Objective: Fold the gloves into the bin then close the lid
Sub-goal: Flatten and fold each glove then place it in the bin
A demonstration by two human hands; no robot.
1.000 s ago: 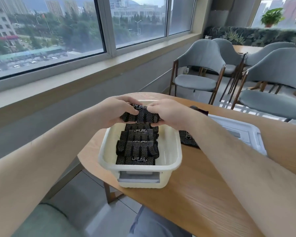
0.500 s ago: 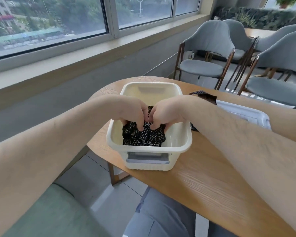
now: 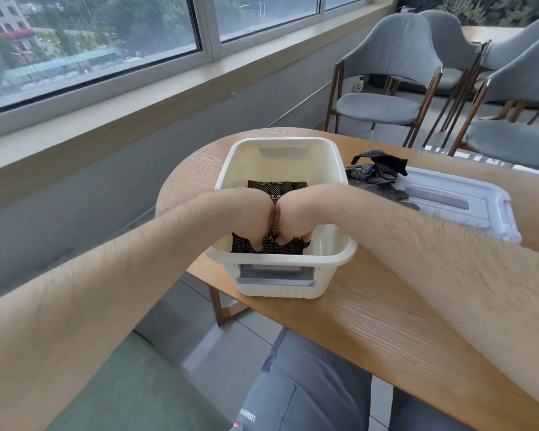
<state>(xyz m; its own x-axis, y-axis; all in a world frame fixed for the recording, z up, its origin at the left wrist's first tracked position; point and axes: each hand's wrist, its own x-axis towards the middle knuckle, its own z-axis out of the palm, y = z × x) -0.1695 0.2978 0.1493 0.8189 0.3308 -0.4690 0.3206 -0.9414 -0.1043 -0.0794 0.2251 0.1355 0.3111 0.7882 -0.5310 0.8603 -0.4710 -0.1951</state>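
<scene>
left hand (image 3: 255, 217), right hand (image 3: 297, 217) gripping folded glove (image 3: 288, 249), in bin (image 3: 227, 169) (lid (image 3: 467, 209) beside)

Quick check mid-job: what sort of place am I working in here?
Probably a cafe, lounge or office break area: a wooden table beside a long window overlooking a street, with matching grey upholstered chairs grouped at another table behind.

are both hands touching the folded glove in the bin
Touching: the head view shows the left hand and the right hand gripping the folded glove low in the bin.
</scene>
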